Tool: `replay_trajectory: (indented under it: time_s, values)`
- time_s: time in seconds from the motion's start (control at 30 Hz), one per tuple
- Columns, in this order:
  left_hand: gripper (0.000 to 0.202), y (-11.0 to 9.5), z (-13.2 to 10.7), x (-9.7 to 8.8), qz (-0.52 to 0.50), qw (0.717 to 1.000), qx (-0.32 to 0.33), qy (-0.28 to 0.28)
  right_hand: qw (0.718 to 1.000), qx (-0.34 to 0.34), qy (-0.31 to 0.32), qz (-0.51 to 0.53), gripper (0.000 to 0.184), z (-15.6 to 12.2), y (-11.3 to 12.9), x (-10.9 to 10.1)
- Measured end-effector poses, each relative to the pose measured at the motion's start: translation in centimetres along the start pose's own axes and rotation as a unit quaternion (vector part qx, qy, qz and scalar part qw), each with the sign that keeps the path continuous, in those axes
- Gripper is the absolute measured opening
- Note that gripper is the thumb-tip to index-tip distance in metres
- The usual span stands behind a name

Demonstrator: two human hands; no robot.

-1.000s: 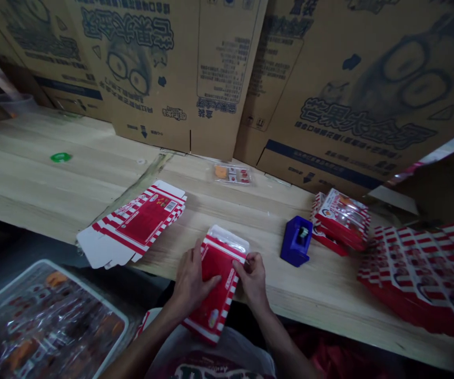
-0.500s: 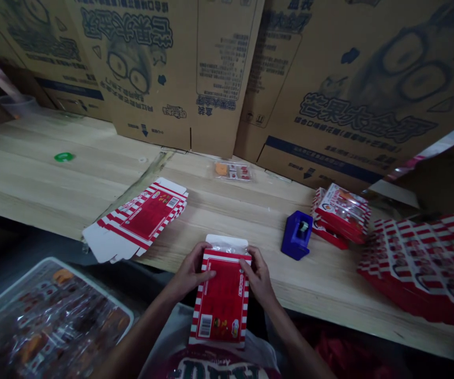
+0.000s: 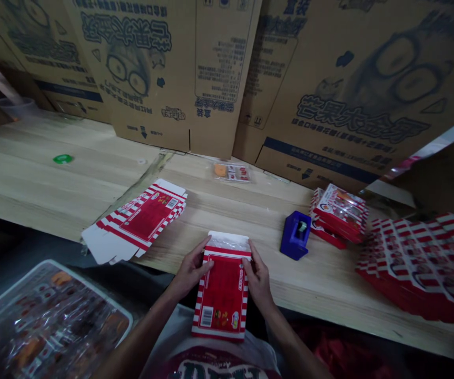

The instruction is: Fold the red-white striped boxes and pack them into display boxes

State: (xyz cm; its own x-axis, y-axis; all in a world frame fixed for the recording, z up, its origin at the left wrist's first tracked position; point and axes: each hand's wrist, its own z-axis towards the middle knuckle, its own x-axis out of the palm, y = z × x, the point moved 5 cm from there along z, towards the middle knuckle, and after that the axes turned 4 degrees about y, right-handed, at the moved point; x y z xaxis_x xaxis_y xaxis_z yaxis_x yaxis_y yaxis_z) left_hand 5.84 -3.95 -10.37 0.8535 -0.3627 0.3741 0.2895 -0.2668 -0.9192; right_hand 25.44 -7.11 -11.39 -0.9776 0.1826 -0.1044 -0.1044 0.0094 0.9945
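Note:
I hold a red and white striped carton (image 3: 222,292) upright over my lap at the front edge of the wooden table (image 3: 33,173). Its barcode side faces me and its white top flap stands open with clear plastic showing inside. My left hand (image 3: 189,271) grips the carton's left edge near the top. My right hand (image 3: 258,279) grips its right edge, fingers closed against the side.
A stack of flat striped cartons (image 3: 140,218) lies to the left. A blue tape dispenser (image 3: 296,234), filled cartons (image 3: 341,213) and a large pile of striped packs (image 3: 424,263) lie to the right. A tray of wrapped items (image 3: 45,326) sits lower left. Big cardboard boxes (image 3: 227,68) line the back.
The carton turned from tilted to straight, barcode side towards me. Both hands shifted up to its top corners.

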Motion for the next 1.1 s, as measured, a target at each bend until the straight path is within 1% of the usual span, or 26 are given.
replay_trajectory:
  time_s: [0.07,0.2,0.3,0.37,0.43,0.5,0.57,0.6,0.63,0.67,0.7,0.77,0.83,0.9,0.93,1.0,1.07,1.1]
  values:
    - [0.064,0.3,0.1,-0.2,0.001,1.0,-0.002,0.015,1.0,-0.001,0.011,-0.011,0.041,0.0,-0.1,0.1]
    - [0.031,0.6,0.3,-0.6,0.06,0.998,-0.006,0.036,0.997,-0.018,0.068,-0.031,0.022,0.2,0.2,0.3]
    - [0.023,-0.1,0.6,-0.7,0.13,0.991,0.026,0.021,0.994,-0.049,0.093,-0.043,0.023,0.5,1.1,0.4]
    - [0.023,-0.7,0.7,-0.7,0.153,0.987,0.055,-0.007,0.993,-0.068,0.085,-0.047,0.024,0.7,1.5,0.5]
    - [0.026,-0.9,0.9,-0.7,0.135,0.988,0.063,-0.035,0.994,-0.074,0.072,-0.048,0.025,0.8,1.6,0.7]
    - [0.026,-0.5,1.1,-0.8,0.092,0.993,0.045,-0.06,0.997,-0.063,0.043,-0.034,0.022,0.9,1.4,0.9]
    - [0.024,0.0,1.3,-1.0,0.056,0.994,0.026,-0.089,0.999,-0.042,-0.003,0.006,0.015,1.0,1.0,0.8]
    - [0.023,0.1,1.3,-1.2,0.042,0.993,0.023,-0.104,0.999,-0.029,-0.019,0.028,0.018,1.1,0.8,0.7]
    - [0.023,0.1,1.3,-1.3,0.031,0.993,0.025,-0.111,0.999,-0.017,-0.019,0.046,0.025,1.1,0.7,0.8]
    - [0.026,0.0,1.4,-1.4,0.024,0.993,0.028,-0.108,0.998,-0.008,-0.002,0.057,0.028,1.3,0.7,0.9]
    - [0.033,-0.2,1.4,-1.5,0.022,0.995,0.03,-0.096,0.998,-0.003,0.027,0.06,0.026,1.4,0.8,1.0]
    - [0.04,-0.7,1.5,-1.4,0.046,0.998,0.028,-0.045,0.995,-0.008,0.083,0.05,0.018,1.5,1.2,1.1]
    - [0.03,-1.4,1.6,-1.4,0.112,0.993,0.034,0.008,0.993,-0.033,0.106,0.03,0.013,1.5,1.7,0.9]
    - [0.022,-2.2,1.5,-1.3,0.185,0.98,0.058,0.04,0.992,-0.061,0.114,0.009,0.012,1.5,2.1,0.6]
    - [0.021,-2.5,1.5,-1.3,0.208,0.974,0.069,0.048,0.99,-0.069,0.124,0.001,0.013,1.5,2.3,0.6]
    - [0.021,-2.9,1.3,-1.2,0.228,0.97,0.069,0.056,0.987,-0.055,0.148,-0.002,0.019,1.5,2.5,0.6]
    - [0.026,-3.1,1.3,-1.1,0.23,0.97,0.045,0.058,0.985,-0.02,0.169,-0.003,0.024,1.7,2.5,0.6]
    - [0.027,-3.1,1.4,-1.1,0.229,0.971,0.032,0.054,0.985,-0.004,0.175,-0.005,0.023,1.9,2.6,0.6]
